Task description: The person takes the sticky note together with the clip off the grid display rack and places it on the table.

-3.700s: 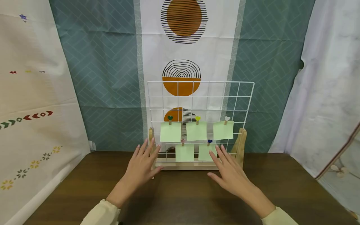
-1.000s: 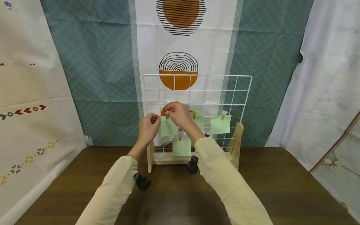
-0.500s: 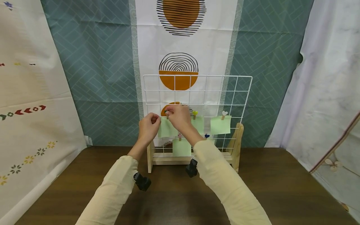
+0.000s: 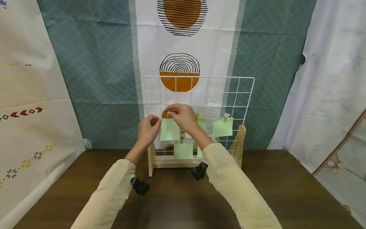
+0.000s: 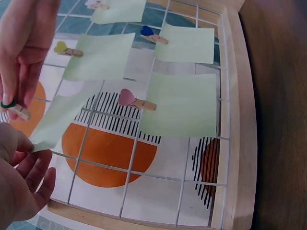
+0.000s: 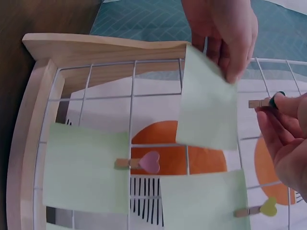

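Note:
My left hand (image 4: 148, 129) pinches the corner of a light green paper note (image 6: 208, 103) in front of a white wire grid (image 4: 217, 76). My right hand (image 4: 184, 117) holds a small wooden clothespin (image 6: 259, 103) with a dark green heart between thumb and fingers. In the right wrist view the clothespin is apart from the note, which hangs tilted from the left hand. Beside it, a yellow-heart clothespin (image 5: 68, 49) clips another green note (image 5: 100, 57) to the grid. Below, a pink-heart clothespin (image 5: 137, 100) clips one more note (image 5: 181, 105).
A white-heart clothespin (image 4: 226, 116) holds a note (image 4: 223, 128) at the right. The blue-heart clothespin (image 5: 153, 35) and its note are mostly behind the right sleeve in the head view. The grid's wooden stand (image 4: 172, 163) rests on a dark table (image 4: 174, 203), with patterned cloth behind.
Earlier both hands were spread apart before the grid. They have since reached the upper left note; the left pinches its edge, and the right has drawn the green-heart clothespin off it.

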Available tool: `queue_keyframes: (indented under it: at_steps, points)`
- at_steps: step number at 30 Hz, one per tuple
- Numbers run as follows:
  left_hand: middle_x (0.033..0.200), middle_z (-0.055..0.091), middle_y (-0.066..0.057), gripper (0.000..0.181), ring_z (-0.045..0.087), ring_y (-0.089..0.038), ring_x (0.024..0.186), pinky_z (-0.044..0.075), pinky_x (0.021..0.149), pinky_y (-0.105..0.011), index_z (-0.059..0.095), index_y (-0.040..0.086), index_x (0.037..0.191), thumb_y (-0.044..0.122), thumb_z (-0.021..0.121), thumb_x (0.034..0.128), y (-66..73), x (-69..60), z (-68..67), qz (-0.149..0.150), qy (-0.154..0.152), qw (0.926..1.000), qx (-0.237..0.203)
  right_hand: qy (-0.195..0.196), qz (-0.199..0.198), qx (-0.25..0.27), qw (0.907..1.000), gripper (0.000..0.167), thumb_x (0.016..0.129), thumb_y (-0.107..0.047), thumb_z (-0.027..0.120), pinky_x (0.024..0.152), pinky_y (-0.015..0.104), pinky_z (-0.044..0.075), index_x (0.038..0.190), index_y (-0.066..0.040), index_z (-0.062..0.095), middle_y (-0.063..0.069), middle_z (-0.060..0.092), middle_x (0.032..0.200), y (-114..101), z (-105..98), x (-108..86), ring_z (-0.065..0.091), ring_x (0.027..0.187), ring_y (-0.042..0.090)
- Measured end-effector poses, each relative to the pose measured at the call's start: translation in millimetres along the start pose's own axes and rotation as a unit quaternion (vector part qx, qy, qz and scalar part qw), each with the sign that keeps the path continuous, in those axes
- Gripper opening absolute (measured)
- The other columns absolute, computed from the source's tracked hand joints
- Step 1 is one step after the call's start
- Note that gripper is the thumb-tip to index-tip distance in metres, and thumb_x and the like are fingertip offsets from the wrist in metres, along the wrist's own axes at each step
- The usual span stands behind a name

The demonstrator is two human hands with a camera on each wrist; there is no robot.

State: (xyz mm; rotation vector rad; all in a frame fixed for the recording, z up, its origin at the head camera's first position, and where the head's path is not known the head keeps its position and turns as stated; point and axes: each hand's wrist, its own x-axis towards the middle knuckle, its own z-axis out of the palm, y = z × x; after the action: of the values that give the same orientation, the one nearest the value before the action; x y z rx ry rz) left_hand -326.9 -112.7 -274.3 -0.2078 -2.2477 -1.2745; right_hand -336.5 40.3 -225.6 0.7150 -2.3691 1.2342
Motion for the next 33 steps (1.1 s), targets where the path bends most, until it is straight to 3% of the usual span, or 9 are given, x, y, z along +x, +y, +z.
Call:
queue_keyframes:
  at_steps: [4, 14, 21, 26, 33]
  points:
    - [0.087, 0.064, -0.018, 0.016, 0.056, -0.029, 0.078, 0.043, 0.067, -0.031, 0.064, -0.005, 0.097, 0.009, 0.057, 0.0935, 0.3, -2.7, -4.6, -0.006, 0.000, 1.0000, -0.004, -0.001, 0.004, 0.036, 0.9993, 0.020, 0.090, -0.006, 0.067, 0.080, 0.028, 0.052, 0.109, -0.002, 0.070, 0.010, 0.071, 0.103, 4.2, -6.3, -6.4, 0.067, 0.096, 0.021]
    - [0.086, 0.060, -0.015, 0.016, 0.050, -0.026, 0.078, 0.040, 0.067, -0.031, 0.063, -0.004, 0.099, 0.010, 0.056, 0.0939, -11.3, -18.6, -17.0, -0.028, -0.005, 0.9994, -0.021, -0.011, 0.021, 0.018, 0.9996, 0.022, 0.090, -0.010, 0.067, 0.078, 0.033, 0.052, 0.111, -0.002, 0.071, 0.010, 0.070, 0.106, 26.9, -20.8, -28.5, 0.066, 0.094, 0.021]
    - [0.090, 0.062, -0.015, 0.015, 0.052, -0.026, 0.083, 0.042, 0.069, -0.027, 0.063, -0.003, 0.099, 0.010, 0.059, 0.0926, -17.4, -32.1, -20.6, -0.050, -0.048, 0.9968, -0.039, -0.030, 0.055, 0.044, 0.9971, 0.027, 0.088, -0.012, 0.070, 0.081, 0.036, 0.052, 0.113, -0.001, 0.070, 0.012, 0.067, 0.114, 41.9, -27.5, -49.6, 0.067, 0.099, 0.024]
    - [0.095, 0.061, -0.014, 0.016, 0.053, -0.025, 0.086, 0.045, 0.070, -0.023, 0.063, -0.003, 0.102, 0.010, 0.061, 0.0935, -22.9, -43.5, -22.0, -0.067, -0.087, 0.9923, -0.057, -0.032, 0.063, 0.059, 0.9957, 0.027, 0.088, -0.010, 0.070, 0.076, 0.037, 0.054, 0.113, 0.001, 0.070, 0.015, 0.067, 0.113, 49.9, -32.1, -64.0, 0.069, 0.090, 0.029]
    - [0.089, 0.062, -0.012, 0.014, 0.055, -0.021, 0.078, 0.050, 0.067, -0.025, 0.065, -0.005, 0.101, 0.006, 0.062, 0.0927, -34.0, -62.4, -25.0, -0.080, -0.099, 0.9885, -0.083, -0.040, 0.063, 0.067, 0.9950, 0.028, 0.089, -0.009, 0.068, 0.072, 0.035, 0.054, 0.114, 0.003, 0.068, 0.015, 0.069, 0.106, 66.0, -41.2, -85.2, 0.068, 0.089, 0.031]
